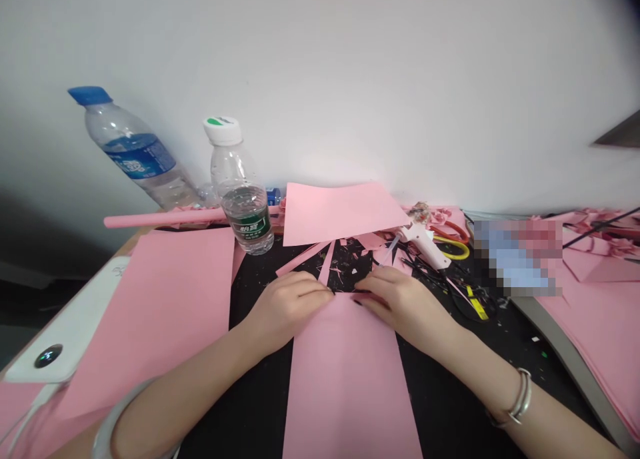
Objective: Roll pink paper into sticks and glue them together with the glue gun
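A long pink paper sheet [350,379] lies on the black work surface in front of me, its far edge between my hands. My left hand [295,302] grips the far left corner, fingers pressed together on the paper. At the far right corner, my right hand [393,299] holds the edge between thumb and fingers. Just beyond my hands are narrow pink strips and small scraps [327,266]. Another pink sheet [340,212] lies behind them, next to a white glue gun [425,242].
Two bottles, one blue-capped [137,156] and one white-capped [245,206], stand at the back left. A pink sheet [185,299] and a white device [65,339] lie left. Yellow-handled scissors [453,248], black cables and stacked pink paper [605,326] are at the right.
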Demonstrator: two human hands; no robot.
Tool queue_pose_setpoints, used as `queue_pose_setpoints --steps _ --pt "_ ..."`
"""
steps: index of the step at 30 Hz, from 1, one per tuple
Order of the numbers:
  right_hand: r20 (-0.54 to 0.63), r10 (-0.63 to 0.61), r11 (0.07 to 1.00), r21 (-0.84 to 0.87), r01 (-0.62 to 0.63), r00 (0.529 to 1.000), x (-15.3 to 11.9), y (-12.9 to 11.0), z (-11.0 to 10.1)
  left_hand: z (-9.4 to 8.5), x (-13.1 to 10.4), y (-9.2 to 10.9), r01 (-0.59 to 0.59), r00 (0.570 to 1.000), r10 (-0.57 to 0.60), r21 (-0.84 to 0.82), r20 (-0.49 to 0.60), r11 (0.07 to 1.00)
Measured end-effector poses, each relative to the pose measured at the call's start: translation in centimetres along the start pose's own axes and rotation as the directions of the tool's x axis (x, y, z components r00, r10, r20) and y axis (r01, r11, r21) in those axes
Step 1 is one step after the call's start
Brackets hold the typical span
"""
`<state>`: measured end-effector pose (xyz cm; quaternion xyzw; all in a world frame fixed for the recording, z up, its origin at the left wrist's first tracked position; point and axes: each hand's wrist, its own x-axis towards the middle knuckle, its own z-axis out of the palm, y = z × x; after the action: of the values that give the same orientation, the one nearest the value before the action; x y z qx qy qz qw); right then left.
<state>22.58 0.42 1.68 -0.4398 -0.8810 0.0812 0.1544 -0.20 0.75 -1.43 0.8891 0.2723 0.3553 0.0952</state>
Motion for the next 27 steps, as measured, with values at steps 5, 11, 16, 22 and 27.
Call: queue_pose_setpoints --steps 5,11,16,22,27 --pt "-0.075 -0.115 0.989 -0.101 0.107 0.99 -0.9 0.7 1.2 0.3 0.1 -0.2 0.158 0.987 -0.154 -0.088 0.042 0.984" --pt "-0.043 -0.118 0.991 -0.063 0.115 0.992 -1.0 1.1 1.7 0.5 0.1 -0.7 0.165 0.975 -0.157 -0.033 0.159 0.986" --pt "-0.047 0.007 0.973 0.232 0.004 0.999 -0.8 1.3 1.7 0.5 0.1 -0.6 0.027 0.99 -0.034 0.055 0.134 0.998" --pt "0.02 0.154 0.926 0.346 -0.151 0.988 -0.6 1.0 1.2 0.2 0.2 -0.3 -0.002 0.988 -0.01 0.078 0.156 0.997" --pt "0.025 0.185 0.911 0.37 -0.181 0.982 -0.6 0.8 1.1 0.2 0.0 -0.2 0.006 0.985 -0.013 0.044 0.174 0.999"
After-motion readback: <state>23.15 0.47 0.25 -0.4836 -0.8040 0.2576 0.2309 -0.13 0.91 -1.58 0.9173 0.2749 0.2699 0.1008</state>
